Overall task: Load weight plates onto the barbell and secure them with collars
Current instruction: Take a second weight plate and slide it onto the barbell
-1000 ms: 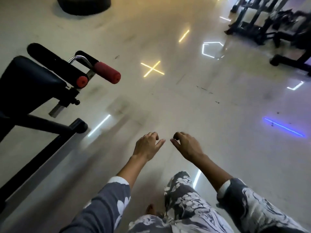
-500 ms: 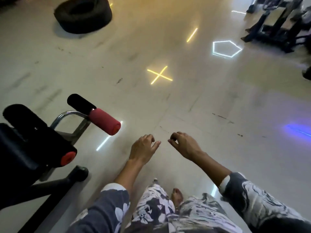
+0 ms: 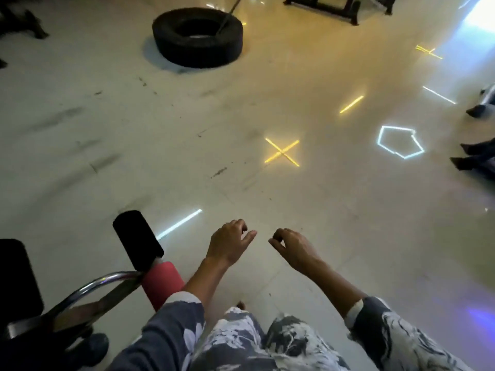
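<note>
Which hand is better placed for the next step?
Neither: the left hand and right hand hover empty, side by side above the floor; nothing to load is in view.

Black tyre [image 3: 197,38], red roller [image 3: 160,283].

floor [image 3: 107,156]: pale, glossy, kinda scuffed | black tyre [image 3: 197,38] lay flat, far left-centre | bench frame [image 3: 80,311] stood near left | dark machine base [image 3: 334,8] far right | yellow X [image 3: 281,152] and white pentagon [image 3: 400,142] glowed mid-floor

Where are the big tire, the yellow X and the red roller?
tire [image 3: 198,53]: head view, front outer wall.
yellow X [image 3: 281,152]: head view, where its lines cross.
red roller [image 3: 160,283]: head view, middle of the foam.
</note>
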A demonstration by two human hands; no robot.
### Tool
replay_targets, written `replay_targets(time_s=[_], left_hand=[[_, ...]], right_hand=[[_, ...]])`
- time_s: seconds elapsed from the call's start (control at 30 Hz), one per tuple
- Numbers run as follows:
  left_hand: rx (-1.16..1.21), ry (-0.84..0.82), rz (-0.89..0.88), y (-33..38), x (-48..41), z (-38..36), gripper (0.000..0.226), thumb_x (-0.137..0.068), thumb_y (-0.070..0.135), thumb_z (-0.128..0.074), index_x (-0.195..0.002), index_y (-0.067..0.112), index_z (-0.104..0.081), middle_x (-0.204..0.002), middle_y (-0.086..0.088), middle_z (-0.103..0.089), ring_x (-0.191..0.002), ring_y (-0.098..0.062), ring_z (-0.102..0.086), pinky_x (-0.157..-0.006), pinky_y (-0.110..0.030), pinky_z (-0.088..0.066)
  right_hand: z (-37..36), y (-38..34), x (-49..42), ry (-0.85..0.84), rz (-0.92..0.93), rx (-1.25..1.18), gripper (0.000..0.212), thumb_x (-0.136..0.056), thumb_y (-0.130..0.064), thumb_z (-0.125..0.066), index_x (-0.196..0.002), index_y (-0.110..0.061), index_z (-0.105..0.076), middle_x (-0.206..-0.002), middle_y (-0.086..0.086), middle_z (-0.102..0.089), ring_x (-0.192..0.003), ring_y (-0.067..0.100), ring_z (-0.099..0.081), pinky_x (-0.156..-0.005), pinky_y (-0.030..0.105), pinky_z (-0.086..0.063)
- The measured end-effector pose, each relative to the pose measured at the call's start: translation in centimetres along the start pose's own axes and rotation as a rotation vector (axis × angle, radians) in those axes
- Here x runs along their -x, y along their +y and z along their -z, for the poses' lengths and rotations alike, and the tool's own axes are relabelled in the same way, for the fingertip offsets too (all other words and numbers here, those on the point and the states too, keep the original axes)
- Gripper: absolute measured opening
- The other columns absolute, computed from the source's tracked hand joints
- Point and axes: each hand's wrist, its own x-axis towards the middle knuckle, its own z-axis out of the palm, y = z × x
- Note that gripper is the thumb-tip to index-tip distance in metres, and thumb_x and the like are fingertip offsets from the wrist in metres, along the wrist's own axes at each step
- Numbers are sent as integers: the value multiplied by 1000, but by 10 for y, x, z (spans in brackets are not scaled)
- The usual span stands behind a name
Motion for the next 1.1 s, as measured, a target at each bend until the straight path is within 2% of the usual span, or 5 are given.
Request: replay_targets(time_s=[0.2,0.33,0.5,0.8,1.1], left_hand=[[-26,69,91,-52,-137,70,35,-92,45,-48,-96,12,-59,-98,-4,-65,-85,-17,-59,-65,-22,-37],[5,169,193,-98,-228,110,35,-92,44,-49,-102,11,-57,-101,-5,-65,-88,-19,-60,-66,-23,-38],[18,231,407,-157,-317,179,37,-92,45,-48,-109,13,-55,-107,-3,-64,-96,-16,-59,-69,-21,-37],[129,477,783,-305,-399,292,32,-92,44,-50,-102,15,-57,-104,-2,-64,-97,-19,-59,-74,-27,-43],[178,669,932,-491,-465,433,33,-92,44,-48,-97,13,-58,-100,-2,-65,-93,-18,-59,-69,-24,-41]], right_hand=[[54,-54,-167,-1,93,-53,31,-95,-36,-44,-105,-11,-60,-108,10,-64,-97,26,-58,-79,35,-46],[75,-92,-292,-30,237,-10,31,-95,-37,-44,-105,-12,-59,-109,9,-64,-97,24,-59,-80,35,-47],[108,-171,-439,-160,401,65,32,-95,-38,-42,-107,-12,-58,-112,8,-63,-99,24,-59,-84,36,-48],[105,-375,-636,-371,756,198,33,-95,-37,-43,-107,-10,-58,-113,10,-63,-101,29,-58,-79,35,-43],[81,-623,-775,-390,948,266,34,-95,-37,-43,-111,-10,-56,-116,8,-61,-104,27,-56,-80,34,-43]])
